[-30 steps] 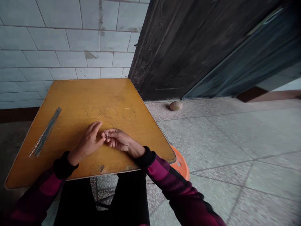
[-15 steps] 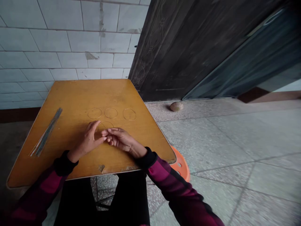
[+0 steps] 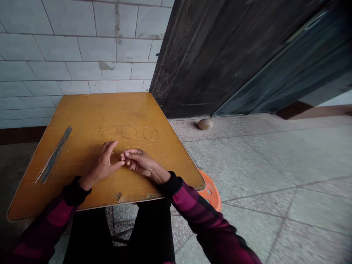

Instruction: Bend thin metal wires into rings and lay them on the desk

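Both hands meet at the middle of a worn yellow-brown table (image 3: 82, 106). My left hand (image 3: 103, 165) and my right hand (image 3: 139, 163) each pinch a thin wire ring (image 3: 122, 145), whose arc shows just above the fingertips. Beyond the hands, three finished wire rings lie in a row: one at the left (image 3: 110, 132), one in the middle (image 3: 129, 132), one at the right (image 3: 150, 133). A bundle of straight thin wires (image 3: 53, 157) lies at the table's left side.
A white tiled wall stands behind the table. A dark wooden door (image 3: 220, 55) leans at the right. On the stone floor lie a round stone (image 3: 205, 124) and, by my right elbow, an orange plastic stool (image 3: 211, 192).
The short upright wire end seen between my fingertips a second ago no longer shows. My hands have stayed in place, fingers shifting slightly on the ring.
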